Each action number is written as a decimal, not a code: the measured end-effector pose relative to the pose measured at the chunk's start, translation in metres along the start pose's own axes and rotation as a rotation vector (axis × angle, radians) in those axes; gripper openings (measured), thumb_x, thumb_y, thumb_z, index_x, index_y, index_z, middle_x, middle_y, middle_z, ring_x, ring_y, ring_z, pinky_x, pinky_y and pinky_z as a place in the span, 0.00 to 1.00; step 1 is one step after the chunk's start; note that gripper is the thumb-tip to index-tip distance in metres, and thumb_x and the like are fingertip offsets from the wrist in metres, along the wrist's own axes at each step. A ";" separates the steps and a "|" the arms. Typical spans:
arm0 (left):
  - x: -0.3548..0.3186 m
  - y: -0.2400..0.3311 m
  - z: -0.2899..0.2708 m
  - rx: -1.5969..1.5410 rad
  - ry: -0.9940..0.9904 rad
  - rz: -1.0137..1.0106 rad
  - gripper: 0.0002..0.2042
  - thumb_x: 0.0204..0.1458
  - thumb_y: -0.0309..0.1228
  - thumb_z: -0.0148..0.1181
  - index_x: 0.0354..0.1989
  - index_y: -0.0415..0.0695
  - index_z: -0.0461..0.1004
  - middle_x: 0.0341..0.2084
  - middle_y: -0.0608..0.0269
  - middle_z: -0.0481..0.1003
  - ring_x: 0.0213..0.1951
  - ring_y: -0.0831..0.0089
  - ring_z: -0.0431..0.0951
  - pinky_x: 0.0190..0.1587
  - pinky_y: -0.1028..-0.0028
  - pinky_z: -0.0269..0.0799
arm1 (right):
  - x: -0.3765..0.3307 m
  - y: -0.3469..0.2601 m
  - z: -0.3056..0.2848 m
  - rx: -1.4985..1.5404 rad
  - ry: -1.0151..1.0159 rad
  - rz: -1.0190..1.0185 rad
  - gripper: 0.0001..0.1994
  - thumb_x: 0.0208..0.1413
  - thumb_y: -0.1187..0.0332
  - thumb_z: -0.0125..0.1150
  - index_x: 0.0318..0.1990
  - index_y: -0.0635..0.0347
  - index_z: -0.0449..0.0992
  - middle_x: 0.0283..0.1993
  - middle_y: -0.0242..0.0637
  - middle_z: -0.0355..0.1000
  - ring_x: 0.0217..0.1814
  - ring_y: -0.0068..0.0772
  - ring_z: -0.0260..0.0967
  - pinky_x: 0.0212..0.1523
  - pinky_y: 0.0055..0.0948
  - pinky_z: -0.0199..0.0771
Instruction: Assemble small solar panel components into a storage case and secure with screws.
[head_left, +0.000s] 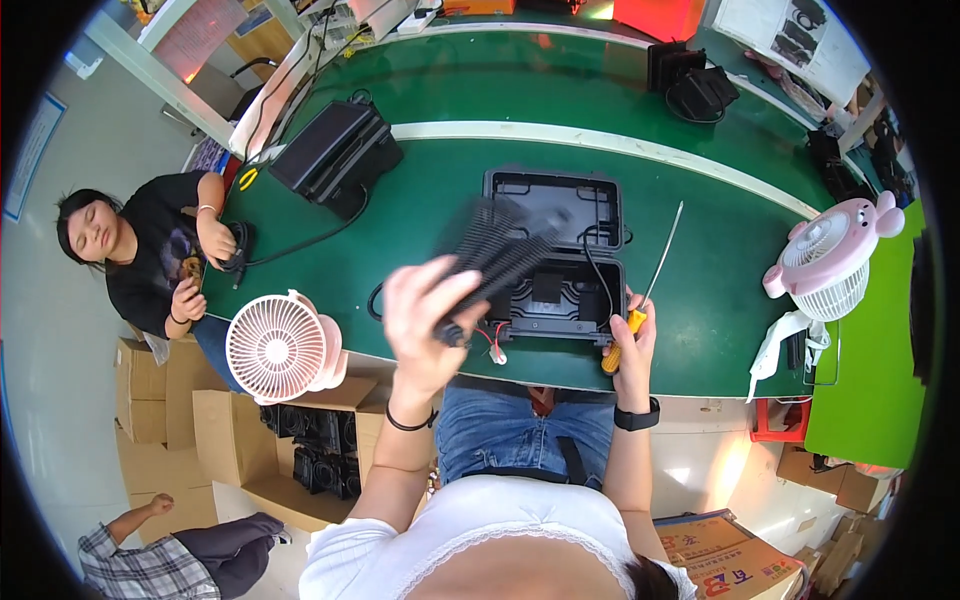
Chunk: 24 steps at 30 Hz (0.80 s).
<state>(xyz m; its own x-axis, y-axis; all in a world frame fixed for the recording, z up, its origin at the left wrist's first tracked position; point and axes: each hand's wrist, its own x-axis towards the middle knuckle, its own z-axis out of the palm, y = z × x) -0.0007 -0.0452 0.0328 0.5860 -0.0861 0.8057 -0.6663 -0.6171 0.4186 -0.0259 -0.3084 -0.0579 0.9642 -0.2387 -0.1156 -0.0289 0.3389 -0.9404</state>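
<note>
Wears white shirt [480,505], gripping ribbed part [488,240] in left hand [424,315] and screwdriver [636,320] in right hand [638,352] beside open case [560,327].

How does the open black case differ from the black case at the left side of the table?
The open case has its lid folded back; the left case looks shut. The open case sits nearly straight in this view; the left case is slanted. Both are black, on the green table.
</note>
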 end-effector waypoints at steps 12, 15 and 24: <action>-0.048 -0.032 -0.015 0.459 -0.428 0.208 0.29 0.45 0.32 0.68 0.57 0.76 0.73 0.59 0.61 0.66 0.61 0.61 0.67 0.63 0.53 0.61 | 0.003 0.004 0.000 -0.007 0.033 -0.017 0.16 0.53 0.72 0.64 0.45 0.52 0.62 0.69 0.49 0.59 0.27 0.11 0.65 0.21 0.11 0.68; -0.058 -0.019 0.004 0.420 -0.360 0.481 0.26 0.48 0.32 0.65 0.56 0.75 0.74 0.55 0.74 0.68 0.48 0.77 0.70 0.54 0.68 0.67 | 0.003 0.002 0.002 0.009 0.029 -0.012 0.16 0.53 0.71 0.64 0.45 0.52 0.62 0.69 0.49 0.59 0.27 0.11 0.66 0.20 0.11 0.68; -0.019 0.001 0.031 -0.127 -0.097 0.010 0.24 0.47 0.21 0.67 0.56 0.41 0.73 0.39 0.55 0.77 0.36 0.59 0.79 0.37 0.63 0.75 | 0.010 -0.016 0.011 -0.013 0.007 0.034 0.16 0.54 0.70 0.67 0.44 0.52 0.64 0.69 0.45 0.59 0.28 0.12 0.67 0.20 0.12 0.69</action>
<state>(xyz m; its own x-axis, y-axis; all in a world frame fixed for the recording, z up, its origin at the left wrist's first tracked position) 0.0016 -0.0686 0.0047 0.6165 -0.1706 0.7687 -0.7218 -0.5125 0.4651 -0.0132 -0.3060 -0.0406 0.9608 -0.2334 -0.1494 -0.0649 0.3346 -0.9401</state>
